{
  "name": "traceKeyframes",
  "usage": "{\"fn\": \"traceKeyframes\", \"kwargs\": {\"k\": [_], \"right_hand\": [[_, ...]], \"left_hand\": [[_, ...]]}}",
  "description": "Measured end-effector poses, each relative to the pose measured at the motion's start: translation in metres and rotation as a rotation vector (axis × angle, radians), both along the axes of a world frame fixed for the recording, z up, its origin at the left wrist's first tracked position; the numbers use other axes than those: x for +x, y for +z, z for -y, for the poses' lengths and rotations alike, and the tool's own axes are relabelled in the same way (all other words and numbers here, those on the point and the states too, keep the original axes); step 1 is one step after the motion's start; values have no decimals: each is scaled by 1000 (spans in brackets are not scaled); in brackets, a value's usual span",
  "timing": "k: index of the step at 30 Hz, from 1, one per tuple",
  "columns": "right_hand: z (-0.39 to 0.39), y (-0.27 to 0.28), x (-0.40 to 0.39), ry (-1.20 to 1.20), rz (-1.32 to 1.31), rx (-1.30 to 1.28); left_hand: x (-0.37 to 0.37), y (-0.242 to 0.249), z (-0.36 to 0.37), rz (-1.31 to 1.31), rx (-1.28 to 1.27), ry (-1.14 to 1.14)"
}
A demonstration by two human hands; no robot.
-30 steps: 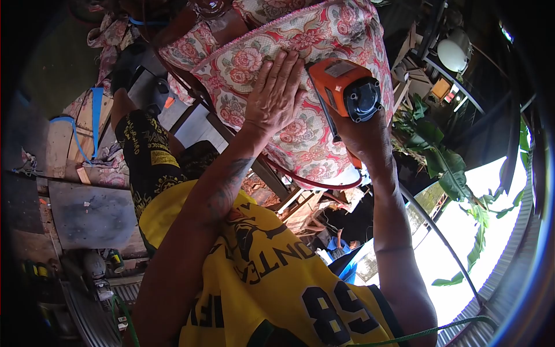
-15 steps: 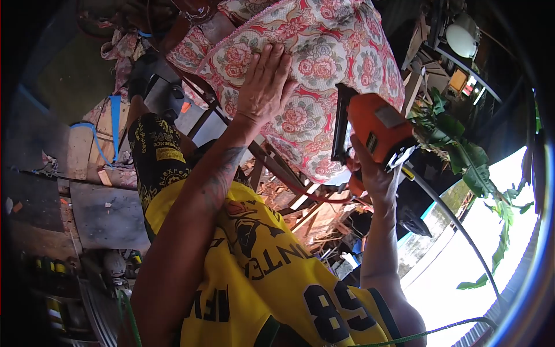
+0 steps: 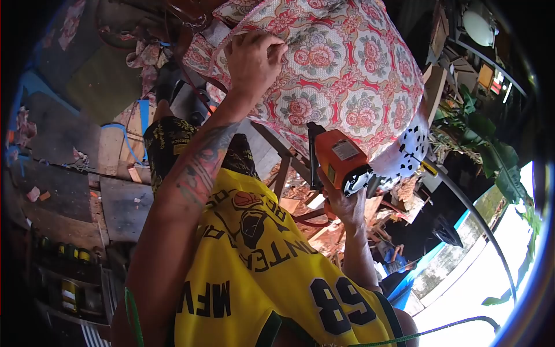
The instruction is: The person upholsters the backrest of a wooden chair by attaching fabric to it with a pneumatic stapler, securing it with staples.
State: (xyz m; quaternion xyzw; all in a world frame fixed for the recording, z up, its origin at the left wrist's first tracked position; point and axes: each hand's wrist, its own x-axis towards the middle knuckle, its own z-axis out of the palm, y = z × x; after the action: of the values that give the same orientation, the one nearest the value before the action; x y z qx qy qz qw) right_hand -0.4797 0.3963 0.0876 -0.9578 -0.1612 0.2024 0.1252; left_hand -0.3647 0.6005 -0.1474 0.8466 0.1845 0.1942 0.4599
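A padded seat or cushion covered in floral fabric point(image 3: 324, 58), with red and pink roses on white, fills the upper middle. My left hand point(image 3: 254, 63) is at the fabric's upper left edge, its fingers curled in and pinching there; the fingertips are partly hidden. In my right hand point(image 3: 350, 205) is an orange staple gun point(image 3: 342, 155), gripped by its handle. Its long black nose point(image 3: 314, 156) points up beside the fabric's lower edge, seemingly without pressing into it.
A dark hose point(image 3: 474, 202) with a yellow fitting curves down the right side. Wooden frame pieces point(image 3: 281, 176) and scraps lie below the fabric. White cloth with black spots point(image 3: 404, 156) hangs at right, near green leaves point(image 3: 491, 150). Dark boards point(image 3: 121, 208) cover the left floor.
My left hand has gone from lying flat on the fabric to curled fingers at its edge. My right hand has brought the staple gun lower and leftward, off the fabric's middle.
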Motion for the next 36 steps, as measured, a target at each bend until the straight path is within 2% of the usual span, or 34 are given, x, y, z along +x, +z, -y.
{"fn": "traceKeyframes", "kwargs": {"k": [1, 2, 3, 5, 6, 7, 9, 10, 11, 13, 15, 17, 18, 19, 21, 23, 24, 25, 28, 29, 31, 35, 36], "right_hand": [[0, -1, -3, -143, -138, -6], [2, -1, -3, -46, -126, -41], [3, -6, -4, -57, -128, -23], [5, -15, -8, 83, 82, 21], [4, -14, -8, -69, -33, 38], [8, -20, -12, -82, -34, 53], [12, -29, -18, -83, 92, -15], [11, -21, -10, 182, 150, -83], [9, -20, -12, 164, 150, -73], [8, -17, -19, -310, -83, 144], [10, -11, -19, -288, -75, 166], [18, -9, -26, -109, 13, 38], [23, -9, -30, -100, 7, 26], [23, -9, -32, -108, 12, 39], [21, -5, -36, -300, 7, 159], [29, -7, -48, -288, 18, 156], [30, -6, -53, -350, -23, 190], [30, -4, -56, -409, -61, 227], [27, -1, -65, -545, -53, 323], [29, 0, -73, -601, -91, 337], [30, 0, -86, -670, -87, 342], [25, 0, -96, -764, -168, 326], [26, -4, -99, -763, -176, 326]], "left_hand": [[1, 0, -4, 0, 20, -9], [1, 1, -7, -36, -43, -55], [1, 2, -9, -74, -106, -103], [5, 8, -9, -135, -79, -152], [8, 12, -7, -190, -67, -186], [9, 13, -2, -194, -51, -198], [4, 18, 14, -129, 162, -58], [2, 21, 22, -117, 186, -22], [2, 18, 25, -116, 199, -39], [3, 12, 33, -52, 152, 43], [4, 17, 36, -65, 138, 38], [4, 22, 35, -129, 74, 31], [3, 21, 35, -125, 88, 23], [2, 17, 36, -136, 51, 52], [4, 17, 34, -136, 22, 74], [2, 19, 28, -312, -116, 58], [2, 16, 27, -273, -131, 79], [-2, 17, 26, -258, -121, 76], [-1, 15, 28, -53, 235, 21], [1, 21, 28, -45, 241, 13], [1, 30, 28, -42, 443, -55], [-5, 47, 40, -169, 479, -122], [-6, 43, 36, -177, 373, -166]]}}
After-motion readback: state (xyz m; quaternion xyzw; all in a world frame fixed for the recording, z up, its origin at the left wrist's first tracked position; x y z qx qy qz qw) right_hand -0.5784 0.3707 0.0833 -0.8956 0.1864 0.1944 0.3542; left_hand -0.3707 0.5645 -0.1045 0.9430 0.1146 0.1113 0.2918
